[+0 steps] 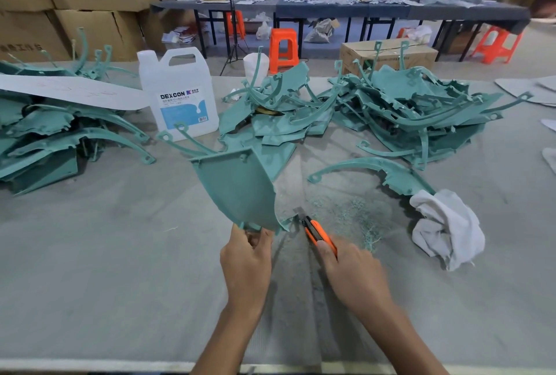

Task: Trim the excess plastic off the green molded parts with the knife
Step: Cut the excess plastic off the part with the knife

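Left hand (245, 257) pinches the bottom edge of the curved green part (237, 191), held upright just above the counter (120, 254). Right hand (352, 272) has its fingers wrapped round the orange knife (316, 230), blade at the part's lower corner. I'd go shallow and cut away from the holding hand. The plastic looks smooth, thin and stiff. Curly shavings (355, 212) litter the felt-like cover.

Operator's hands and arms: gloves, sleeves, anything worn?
Nothing worn that shows. Left hand and right hand have no gloves and no visible rings. No sleeve, watch or wristband appears on either arm down to the frame's bottom edge.
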